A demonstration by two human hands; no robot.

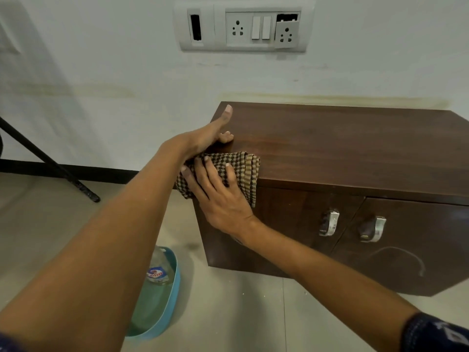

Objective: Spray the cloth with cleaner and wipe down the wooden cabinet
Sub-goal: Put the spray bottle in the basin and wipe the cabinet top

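Blue tub (175,288) on the floor at lower left holds a clear bottle (157,271) with a red-and-blue label, partly hidden behind my left forearm. My left hand (205,138) rests on the cabinet's (342,148) top left edge, fingers (227,114) gripping the corner, holding nothing else. Just beside it, my right hand (218,196) lies flat, fingers spread wide, pressing the checked cloth (243,171) over the front top corner. Further right, two metal handles (330,223) sit on the doors. Above, a switchboard (243,26) is on the wall.
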